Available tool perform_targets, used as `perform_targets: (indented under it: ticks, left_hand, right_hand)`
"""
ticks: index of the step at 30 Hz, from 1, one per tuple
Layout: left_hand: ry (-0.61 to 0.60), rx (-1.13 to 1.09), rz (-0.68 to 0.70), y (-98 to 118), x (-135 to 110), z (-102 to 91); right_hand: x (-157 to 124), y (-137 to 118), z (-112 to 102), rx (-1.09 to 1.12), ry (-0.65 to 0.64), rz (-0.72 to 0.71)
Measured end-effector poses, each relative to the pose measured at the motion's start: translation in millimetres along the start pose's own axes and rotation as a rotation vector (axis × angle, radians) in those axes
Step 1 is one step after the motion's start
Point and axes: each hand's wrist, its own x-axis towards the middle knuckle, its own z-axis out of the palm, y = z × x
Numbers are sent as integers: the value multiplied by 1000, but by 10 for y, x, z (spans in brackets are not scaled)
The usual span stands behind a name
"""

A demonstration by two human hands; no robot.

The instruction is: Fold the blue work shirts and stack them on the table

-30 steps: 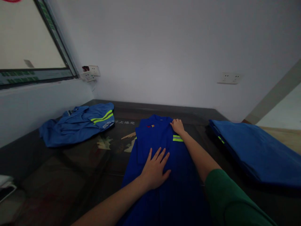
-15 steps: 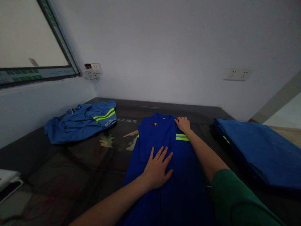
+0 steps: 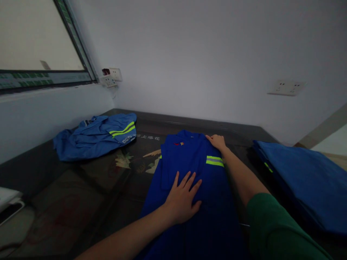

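Note:
A dark blue work jacket (image 3: pixel 187 155) lies front up before me, folded narrow, with its collar away from me. A yellow-green reflective band (image 3: pixel 215 160) crosses its right side, and small red and yellow embroidery shows on the chest. My left hand (image 3: pixel 184 200) rests flat on the middle of the jacket, fingers spread. At the far right shoulder edge of the jacket, my right hand (image 3: pixel 216 141) has its fingers bent around the cloth, thumb toward the collar. Its fingertips are partly hidden.
The dark table (image 3: pixel 108 195) has a printed pattern. A crumpled lighter blue garment (image 3: pixel 94 139) lies at the back left, and a stack of folded blue garments (image 3: pixel 306 177) on the right. A white device (image 3: pixel 11 202) sits at the left edge. A wall (image 3: pixel 189 65) stands behind.
The view has shifted slightly. My right hand's fingers have curled in more at the jacket's shoulder. The left hand stays flat on the jacket.

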Motion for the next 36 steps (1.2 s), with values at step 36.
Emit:
perform_targets:
  ticks: [36]
  left_hand:
    - [-5, 69, -9, 5, 36, 53]
  right_hand:
    - [-974, -378, -200, 208, 50, -115]
